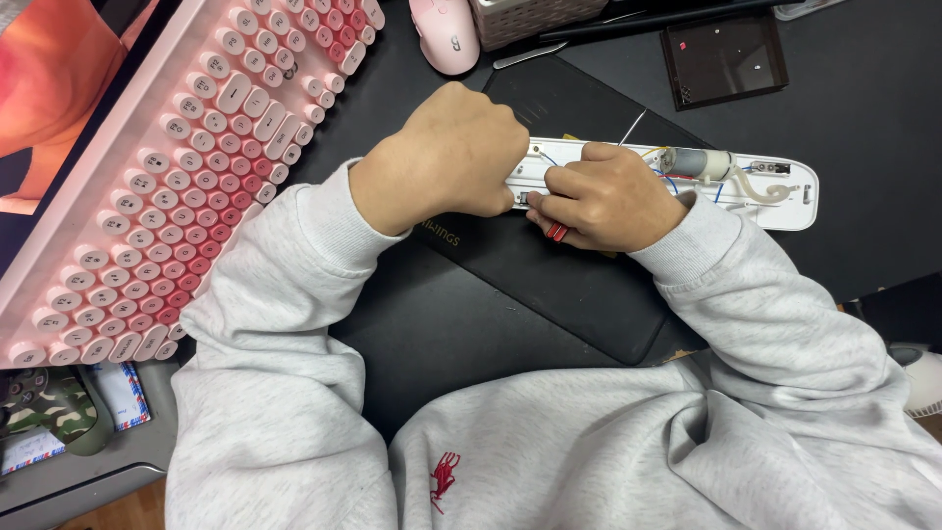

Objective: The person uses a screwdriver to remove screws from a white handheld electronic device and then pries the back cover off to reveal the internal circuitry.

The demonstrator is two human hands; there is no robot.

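Note:
A long white opened device (pixel 785 191) lies on the black desk, its inside showing a small grey motor, a clear tube and thin blue and yellow wires. My left hand (pixel 456 152) is closed over the device's left end, pressing it down. My right hand (pixel 608 196) grips a small red-handled tool (pixel 556 233), its tip hidden at the device's middle. Both arms wear grey sweatshirt sleeves.
A pink and white round-key keyboard (pixel 186 167) fills the left. A pink mouse (pixel 446 34) and a woven basket (pixel 535 18) sit at the top. A black notebook (pixel 569 285) lies under the device. A small dark square tray (pixel 724 59) is at the upper right.

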